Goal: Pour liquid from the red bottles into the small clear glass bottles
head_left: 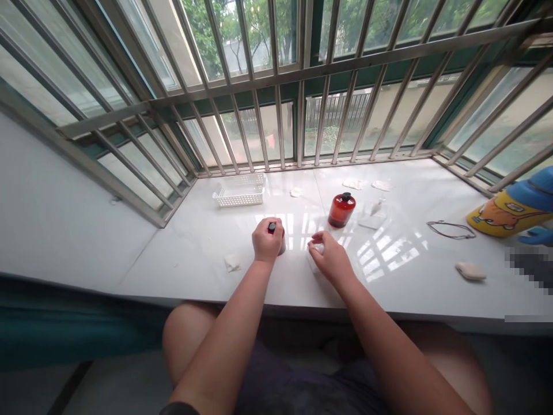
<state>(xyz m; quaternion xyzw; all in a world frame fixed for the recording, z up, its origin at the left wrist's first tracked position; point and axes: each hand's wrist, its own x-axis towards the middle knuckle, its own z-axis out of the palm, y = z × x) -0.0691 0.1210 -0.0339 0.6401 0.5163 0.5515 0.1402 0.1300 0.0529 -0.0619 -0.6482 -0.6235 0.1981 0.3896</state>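
My left hand (265, 241) is wrapped round a small bottle (283, 244), reddish where it shows, whose black cap (272, 227) pokes up above the fist. Most of that bottle is hidden by the fingers. To the right, my right hand (329, 256) hovers low over the white counter with its fingers curled and a gap between thumb and forefinger. Something clear (313, 263) lies partly beneath it, too faint to name. Beyond this hand stands a translucent red bottle (341, 212) with a black top, beside a clear square tray (372, 218) holding a small object.
At the back left sits a white perforated basket (239, 193). Crumpled white scraps (232, 264) are scattered about. On the right are a thin loop (450, 229), a beige rounded object (470, 271) and a yellow-and-blue cartoon container (510, 207). Metal window bars (298, 121) enclose the counter.
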